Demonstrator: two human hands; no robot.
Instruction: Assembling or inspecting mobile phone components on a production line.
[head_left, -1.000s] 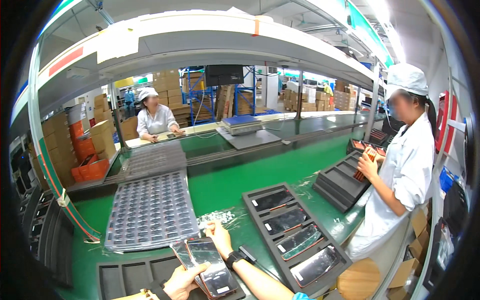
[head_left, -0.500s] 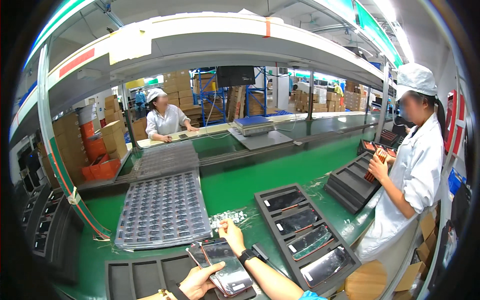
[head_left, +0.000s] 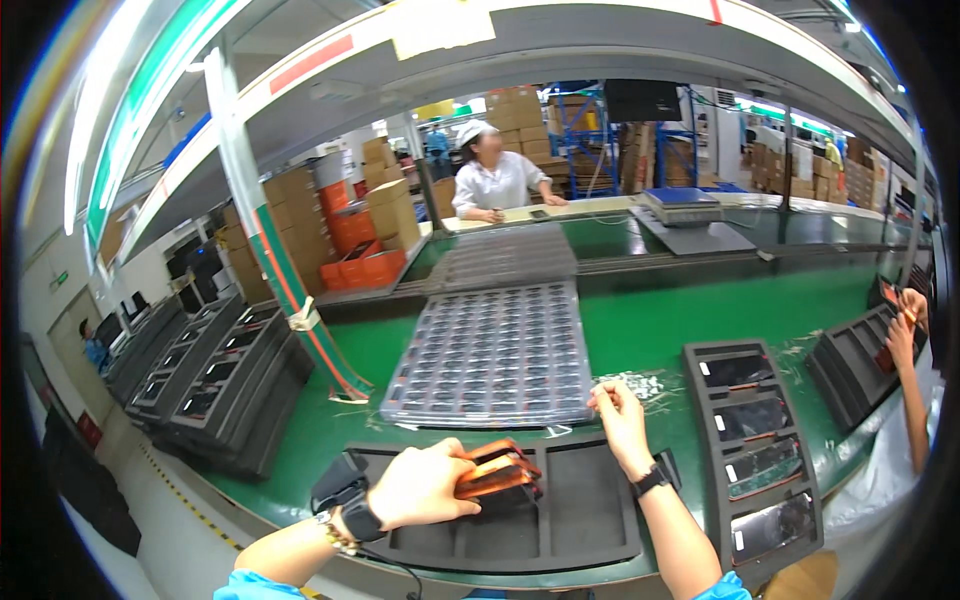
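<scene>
My left hand is closed round a small stack of phones with orange edges, tilted sideways above a black foam tray with wide slots. Past the tray's far right corner, my right hand has its fingertips pinched together; whatever is in them is too small to make out. Small whitish pieces lie scattered on the green surface beside those fingers. Just beyond the foam tray lies a clear plastic tray filled with rows of small dark parts. A second foam tray on the right carries several phones with dark screens.
Stacked foam trays holding phones stand at far left. A taped upright post rises left of the clear tray. Across the bench are a scale and a person in white. Another person's hands hold orange-edged items near dark trays at right.
The view has swung left. My left hand has turned the phones from screens up to edges up and carried them over the slotted foam tray. My right hand stays by the whitish pieces.
</scene>
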